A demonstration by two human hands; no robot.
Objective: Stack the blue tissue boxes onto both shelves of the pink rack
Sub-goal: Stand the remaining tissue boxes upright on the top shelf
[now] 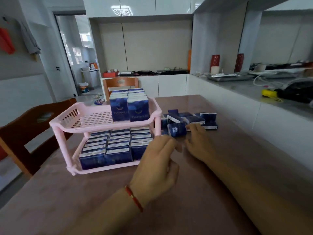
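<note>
Blurred right hand point(197, 143) and left hand point(159, 160) hold nothing, fingers loose; rack point(67, 121) hides lower tissue boxes point(105, 150), upper ones upright

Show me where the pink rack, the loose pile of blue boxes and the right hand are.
pink rack point(103, 126), head view, front rim of upper shelf.
loose pile of blue boxes point(194, 119), head view, a middle box.
right hand point(197, 144), head view, back of hand.
</note>
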